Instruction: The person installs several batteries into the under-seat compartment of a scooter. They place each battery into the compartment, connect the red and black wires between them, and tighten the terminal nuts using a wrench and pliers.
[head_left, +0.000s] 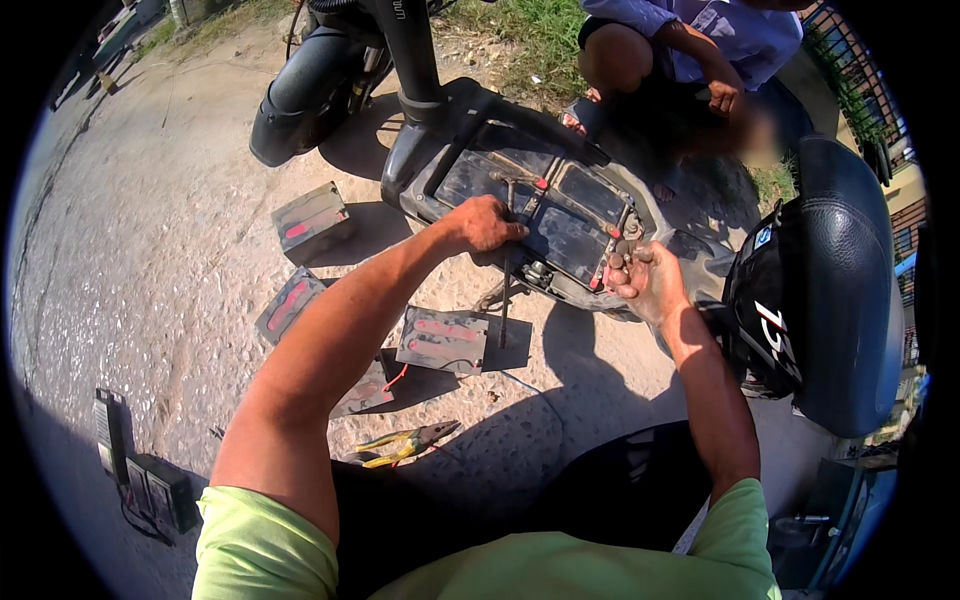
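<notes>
My left hand (486,223) is closed around a long dark metal rod with a crosspiece at its top (506,290), held over the scooter's floor compartment (440,205). Dark block batteries (565,240) sit side by side in that compartment, with red-covered terminals along their edges. At the compartment's right end is my right hand (645,280), palm turned up, its blackened fingers curled in; whatever they may hold is too small to make out. Nearer me on the ground lies a loose battery (443,340) with pink smears on top, and another battery (310,222) lies farther left.
Yellow-handled pliers (405,443) lie on the rough ground before me. Black box-like units (165,495) with a cable are at lower left. The scooter's seat (845,290) stands at right, its front wheel fender (295,105) at far left. Another person (700,60) squats beyond the scooter.
</notes>
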